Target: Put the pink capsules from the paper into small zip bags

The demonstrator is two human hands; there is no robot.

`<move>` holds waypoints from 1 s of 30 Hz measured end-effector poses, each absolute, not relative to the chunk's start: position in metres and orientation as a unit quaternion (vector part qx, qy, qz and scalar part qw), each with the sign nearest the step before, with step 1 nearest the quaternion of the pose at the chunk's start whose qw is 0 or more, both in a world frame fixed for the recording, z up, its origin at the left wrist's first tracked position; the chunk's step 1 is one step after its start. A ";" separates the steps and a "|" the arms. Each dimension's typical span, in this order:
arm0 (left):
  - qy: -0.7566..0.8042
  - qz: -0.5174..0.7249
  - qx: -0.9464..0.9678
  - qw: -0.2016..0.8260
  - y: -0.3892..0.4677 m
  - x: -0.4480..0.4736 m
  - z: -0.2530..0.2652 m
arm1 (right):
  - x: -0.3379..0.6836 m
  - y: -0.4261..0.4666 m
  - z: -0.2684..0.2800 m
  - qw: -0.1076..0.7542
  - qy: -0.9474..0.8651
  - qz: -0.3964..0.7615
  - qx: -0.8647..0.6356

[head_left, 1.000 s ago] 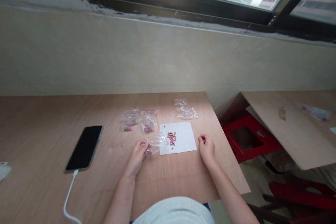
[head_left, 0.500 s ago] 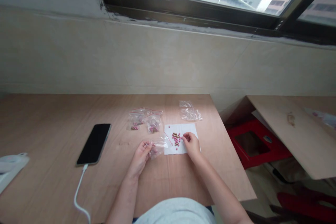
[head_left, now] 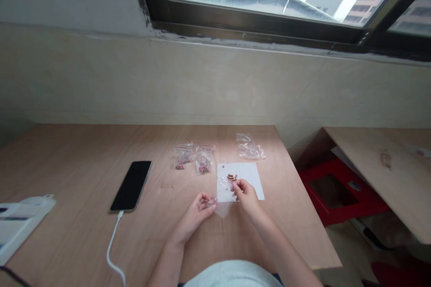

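Observation:
My left hand (head_left: 201, 210) is closed on a clear zip bag (head_left: 222, 209), which reaches over the near edge of a white sheet of paper (head_left: 254, 179). The fingertips of my right hand (head_left: 245, 193) are pinched together at the bag's upper end; what lies between them is too small to tell. Pink pills and brown-gold capsules (head_left: 230, 177) lie in a small heap on the sheet, partly hidden by my right fingers and the bag. A lone pink pill (head_left: 222, 166) sits near the sheet's far left corner.
Filled zip bags (head_left: 204, 163) with pink and brown pills lie behind the sheet on the left. More clear bags (head_left: 249, 147) lie behind it on the right. A phone (head_left: 132, 186) with a white cable (head_left: 109, 251) is farther left, near a white object (head_left: 27, 219).
My left hand has moved the bag right and nearer to me, partly over the paper. My right hand has shifted from the heap to the bag's upper end. The camera view has shifted slightly.

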State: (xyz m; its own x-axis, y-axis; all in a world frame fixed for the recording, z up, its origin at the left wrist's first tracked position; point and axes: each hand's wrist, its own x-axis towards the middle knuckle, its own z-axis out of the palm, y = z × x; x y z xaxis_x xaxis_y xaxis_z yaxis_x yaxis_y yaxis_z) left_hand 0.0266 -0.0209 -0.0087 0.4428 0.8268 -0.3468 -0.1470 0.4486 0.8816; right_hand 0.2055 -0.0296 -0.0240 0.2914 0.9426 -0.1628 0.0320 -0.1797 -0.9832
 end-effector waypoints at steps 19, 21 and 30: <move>0.451 0.214 0.591 0.634 -0.021 0.030 0.006 | 0.178 -0.048 -0.014 0.390 -0.503 0.518 -0.571; 0.450 0.202 0.595 0.635 -0.023 0.031 0.009 | 0.179 -0.048 -0.015 0.385 -0.488 0.530 -0.576; 0.453 0.218 0.598 0.624 -0.017 0.025 0.008 | 0.180 -0.047 -0.024 0.402 -0.449 0.526 -0.600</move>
